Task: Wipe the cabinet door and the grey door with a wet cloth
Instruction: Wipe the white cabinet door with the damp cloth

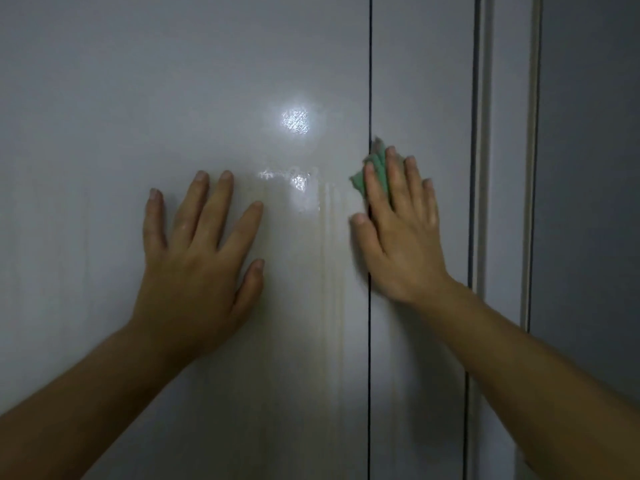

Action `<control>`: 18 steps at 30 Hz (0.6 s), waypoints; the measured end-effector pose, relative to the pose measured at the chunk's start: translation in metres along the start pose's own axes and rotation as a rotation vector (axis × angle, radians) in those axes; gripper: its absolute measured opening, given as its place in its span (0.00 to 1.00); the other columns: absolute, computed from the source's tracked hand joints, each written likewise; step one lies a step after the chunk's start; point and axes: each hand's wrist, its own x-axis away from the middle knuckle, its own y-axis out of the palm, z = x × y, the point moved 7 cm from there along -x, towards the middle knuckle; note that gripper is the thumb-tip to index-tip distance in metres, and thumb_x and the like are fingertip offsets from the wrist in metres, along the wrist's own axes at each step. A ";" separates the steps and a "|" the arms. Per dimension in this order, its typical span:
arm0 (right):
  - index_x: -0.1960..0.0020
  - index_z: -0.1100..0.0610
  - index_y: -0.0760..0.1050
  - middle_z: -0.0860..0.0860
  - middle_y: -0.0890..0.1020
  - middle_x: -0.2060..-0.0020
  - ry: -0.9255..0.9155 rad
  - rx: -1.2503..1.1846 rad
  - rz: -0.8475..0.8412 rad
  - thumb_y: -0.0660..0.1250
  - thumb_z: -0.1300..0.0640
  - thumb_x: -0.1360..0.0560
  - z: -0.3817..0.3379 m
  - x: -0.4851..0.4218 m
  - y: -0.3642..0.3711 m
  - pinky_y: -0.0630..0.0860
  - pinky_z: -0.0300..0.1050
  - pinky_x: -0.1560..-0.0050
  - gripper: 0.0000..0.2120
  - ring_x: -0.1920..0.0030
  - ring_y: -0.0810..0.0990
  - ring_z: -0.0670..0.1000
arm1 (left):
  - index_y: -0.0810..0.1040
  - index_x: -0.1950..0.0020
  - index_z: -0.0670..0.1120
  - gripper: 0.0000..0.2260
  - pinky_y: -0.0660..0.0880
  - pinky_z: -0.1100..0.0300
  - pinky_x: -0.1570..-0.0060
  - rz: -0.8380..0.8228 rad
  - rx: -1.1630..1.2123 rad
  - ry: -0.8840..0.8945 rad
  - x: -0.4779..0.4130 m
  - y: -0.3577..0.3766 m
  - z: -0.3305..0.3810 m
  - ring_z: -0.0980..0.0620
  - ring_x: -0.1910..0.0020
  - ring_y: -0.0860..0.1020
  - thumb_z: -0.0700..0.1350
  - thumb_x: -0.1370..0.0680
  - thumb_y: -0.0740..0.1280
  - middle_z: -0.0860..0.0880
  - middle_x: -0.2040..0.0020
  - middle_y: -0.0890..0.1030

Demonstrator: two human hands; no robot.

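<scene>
My two forearms reach up from the bottom corners. My left hand (199, 258) lies flat on the glossy pale cabinet door (121, 98), well to the left of the dark seam (370, 64) that runs from top to bottom, with its fingers straight, spread and holding nothing. My right hand (398, 233) sits across that seam. Its fingers are straight and close together and press the green cloth (375, 168) flat against the surface, and the thumb lies just left of the seam. The cloth shows only above and left of my fingertips, bunched right on the seam; the rest is hidden under my palm. Between my left hand and the seam, wet vertical streaks (329, 244) shine on the door, and a bright patch of glare (295, 121) sits above them. Right of the seam comes a narrow panel (422, 81) of the same pale finish, then an upright moulding (483, 133) with dark edges. Farthest right of the seam stands the darker grey door (588, 168), which my right forearm partly covers lower down. The light is dim.
</scene>
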 end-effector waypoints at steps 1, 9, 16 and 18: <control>0.17 0.51 0.42 0.52 0.41 0.18 0.059 -0.025 0.015 0.44 0.42 0.17 -0.004 -0.006 0.000 0.32 0.55 0.21 0.32 0.19 0.36 0.54 | 0.70 0.24 0.42 0.27 0.48 0.30 0.25 -0.001 -0.005 -0.019 0.002 -0.001 -0.007 0.33 0.20 0.58 0.54 0.19 0.56 0.34 0.20 0.61; 0.17 0.51 0.51 0.52 0.50 0.17 -0.406 0.101 -0.090 0.54 0.43 0.16 -0.084 0.052 0.035 0.47 0.62 0.20 0.31 0.18 0.44 0.57 | 0.69 0.22 0.44 0.28 0.52 0.33 0.24 -0.046 0.004 -0.004 0.015 0.004 -0.029 0.36 0.20 0.59 0.56 0.18 0.55 0.36 0.19 0.60; 0.17 0.53 0.47 0.55 0.44 0.18 0.016 0.002 0.064 0.48 0.41 0.17 -0.068 -0.018 0.010 0.39 0.60 0.20 0.33 0.18 0.39 0.58 | 0.69 0.23 0.42 0.27 0.53 0.37 0.23 -0.020 0.093 0.002 0.020 0.001 -0.039 0.37 0.20 0.60 0.54 0.18 0.56 0.36 0.19 0.61; 0.17 0.53 0.50 0.55 0.46 0.17 -0.190 0.039 0.005 0.52 0.41 0.17 -0.105 0.015 0.028 0.43 0.63 0.20 0.33 0.18 0.41 0.59 | 0.70 0.24 0.41 0.27 0.55 0.38 0.23 0.005 0.073 -0.018 0.026 -0.001 -0.048 0.36 0.20 0.61 0.53 0.19 0.57 0.36 0.20 0.62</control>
